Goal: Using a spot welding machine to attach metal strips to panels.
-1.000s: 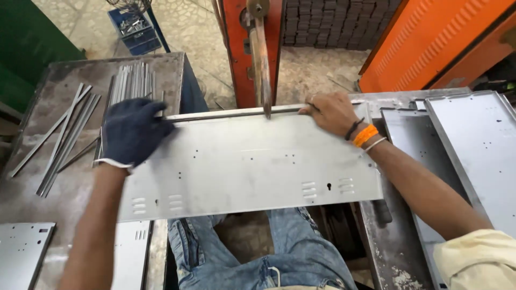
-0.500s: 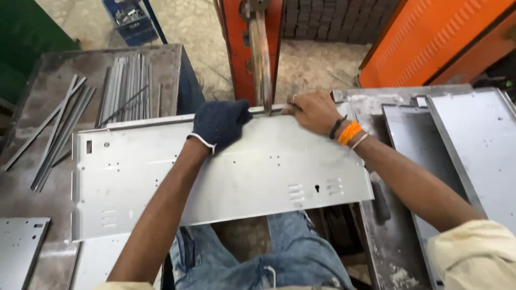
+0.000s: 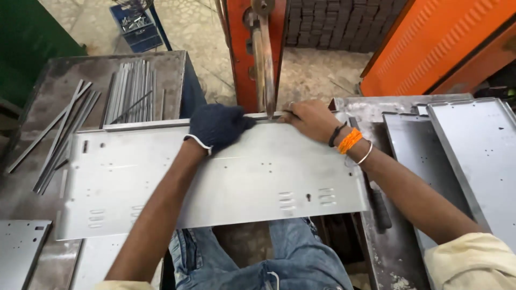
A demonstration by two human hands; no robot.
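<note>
A long grey sheet-metal panel [image 3: 242,182] with punched slots and a folded far edge lies across my lap and the two work tables. My left hand [image 3: 217,126], in a dark glove, presses on the panel's far edge near its middle. My right hand [image 3: 309,119], bare with an orange band and a thin bangle at the wrist, grips the same far edge just to the right. Both hands sit right below the vertical blade [image 3: 263,59] of the orange press machine [image 3: 236,48], which meets the panel's edge between them.
A bundle of thin metal strips [image 3: 129,91] and loose strips [image 3: 59,139] lie on the left table. Flat panels [image 3: 19,252] rest at lower left. Stacked trays of panels [image 3: 473,156] fill the right table. A blue crate [image 3: 134,24] stands on the floor beyond.
My gloved left hand slid right along the panel's far edge from the left end to beside my right hand. The panel shifted left under the blade.
</note>
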